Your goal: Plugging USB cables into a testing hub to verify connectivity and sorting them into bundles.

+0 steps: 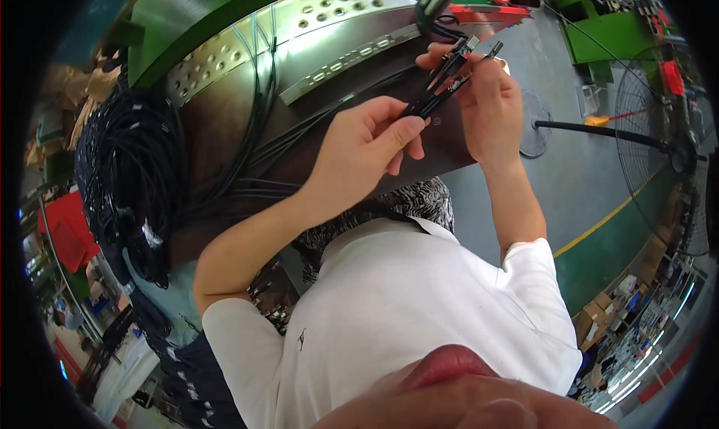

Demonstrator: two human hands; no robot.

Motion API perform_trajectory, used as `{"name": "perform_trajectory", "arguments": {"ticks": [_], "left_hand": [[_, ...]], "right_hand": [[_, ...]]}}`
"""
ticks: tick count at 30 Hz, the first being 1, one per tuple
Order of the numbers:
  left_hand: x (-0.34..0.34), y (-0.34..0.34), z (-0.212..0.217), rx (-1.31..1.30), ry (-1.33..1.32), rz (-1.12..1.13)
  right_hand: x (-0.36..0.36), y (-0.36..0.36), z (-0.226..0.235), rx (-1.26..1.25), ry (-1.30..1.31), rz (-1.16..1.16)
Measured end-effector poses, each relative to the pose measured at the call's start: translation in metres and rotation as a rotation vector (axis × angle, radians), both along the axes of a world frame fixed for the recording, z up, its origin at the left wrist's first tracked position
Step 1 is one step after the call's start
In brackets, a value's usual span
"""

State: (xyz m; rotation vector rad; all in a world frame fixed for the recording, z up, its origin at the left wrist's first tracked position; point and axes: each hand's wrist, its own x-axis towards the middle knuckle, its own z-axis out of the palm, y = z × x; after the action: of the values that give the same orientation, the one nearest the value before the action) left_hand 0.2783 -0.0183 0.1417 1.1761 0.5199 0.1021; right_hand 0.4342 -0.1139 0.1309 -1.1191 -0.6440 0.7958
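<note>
Holding a few black cables [425,102] over the right end of the brown table [210,131], the person near me has the left hand [362,143] closed round them, thumb pressed toward the fingers. The right hand [491,108] pinches close to the connectors [471,43], its digits nearly together; I can't tell which strands each finger has. Beyond the hands, a slotted metal strip [338,71] lies along the table. A thick cable bundle [133,155] sits at the left end, and a fan [680,159] stands off to the right.
</note>
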Motion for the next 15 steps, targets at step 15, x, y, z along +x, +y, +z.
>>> {"name": "perform_trajectory", "arguments": {"ticks": [15], "left_hand": [[-0.080,-0.009,-0.023,-0.096,-0.072,0.453]], "right_hand": [[-0.053,0.051,-0.013,-0.101,-0.006,0.529]]}}
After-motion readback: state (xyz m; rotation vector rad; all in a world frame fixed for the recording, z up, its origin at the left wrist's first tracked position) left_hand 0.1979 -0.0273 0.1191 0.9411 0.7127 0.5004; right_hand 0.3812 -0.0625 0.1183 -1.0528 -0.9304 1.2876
